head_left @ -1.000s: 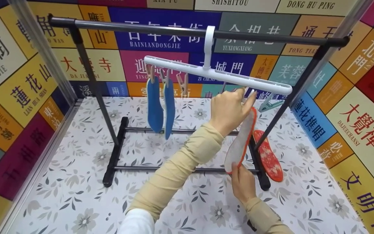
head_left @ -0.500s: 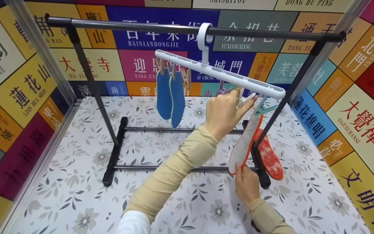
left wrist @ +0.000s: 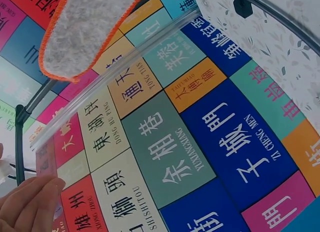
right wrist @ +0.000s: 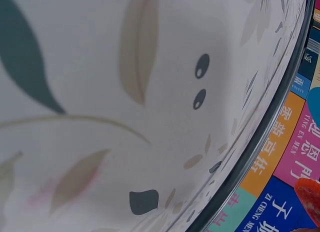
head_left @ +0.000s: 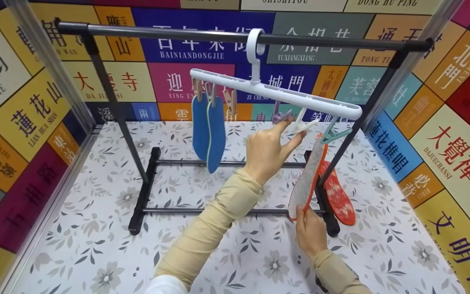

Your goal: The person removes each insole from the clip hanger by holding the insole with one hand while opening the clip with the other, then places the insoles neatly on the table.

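Note:
My right hand (head_left: 310,230) pinches the lower end of a grey insole (head_left: 306,183) with orange edging. The insole stands upright, its top overlapping a green clip (head_left: 335,132) in the head view; it also shows in the left wrist view as a fuzzy insole (left wrist: 82,34). Beside a white clip (head_left: 301,122) and a purple clip (head_left: 278,114), my left hand (head_left: 265,151) has its thumb and index finger spread apart. These clips hang from a white hanger (head_left: 276,93). Two blue insoles (head_left: 215,134) hang at its left end from pegs (head_left: 211,96).
The hanger hooks over the top bar (head_left: 169,33) of a black rack. A red mottled insole (head_left: 341,200) lies by the rack's right foot (head_left: 329,216). One more peg (head_left: 230,102) hangs near the blue insoles. Sign-covered panels (head_left: 455,155) surround the flower-patterned tabletop (head_left: 108,245).
My left hand has drawn down and left from the white clip, its fingers loosening. The hanger swung round and the blue insoles shifted. The right hand moved slightly right with the grey insole.

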Available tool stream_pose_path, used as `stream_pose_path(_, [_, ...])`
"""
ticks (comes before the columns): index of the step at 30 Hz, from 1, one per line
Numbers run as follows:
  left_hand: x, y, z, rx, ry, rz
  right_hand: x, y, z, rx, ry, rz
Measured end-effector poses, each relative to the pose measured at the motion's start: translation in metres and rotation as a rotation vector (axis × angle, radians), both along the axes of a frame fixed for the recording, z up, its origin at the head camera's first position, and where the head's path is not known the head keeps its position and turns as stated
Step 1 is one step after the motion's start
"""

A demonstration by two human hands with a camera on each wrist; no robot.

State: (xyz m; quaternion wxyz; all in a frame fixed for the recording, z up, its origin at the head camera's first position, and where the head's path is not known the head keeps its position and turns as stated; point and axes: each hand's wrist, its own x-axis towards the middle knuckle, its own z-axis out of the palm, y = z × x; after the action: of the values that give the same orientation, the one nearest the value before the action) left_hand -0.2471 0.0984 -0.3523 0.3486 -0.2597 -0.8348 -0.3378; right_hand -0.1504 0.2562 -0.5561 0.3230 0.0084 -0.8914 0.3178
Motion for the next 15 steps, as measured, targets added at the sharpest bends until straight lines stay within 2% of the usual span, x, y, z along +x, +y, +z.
stream_pose_path(6, [0.000,-0.008,-0.015,0.023,0.001,0.020,0.001,0.004,-0.001,-0.003,0.049,-0.002])
stream_pose_path(15, [0.009,-0.018,-0.045,0.047,-0.077,0.054,0.002,0.005,-0.002,-0.004,0.059,-0.005])
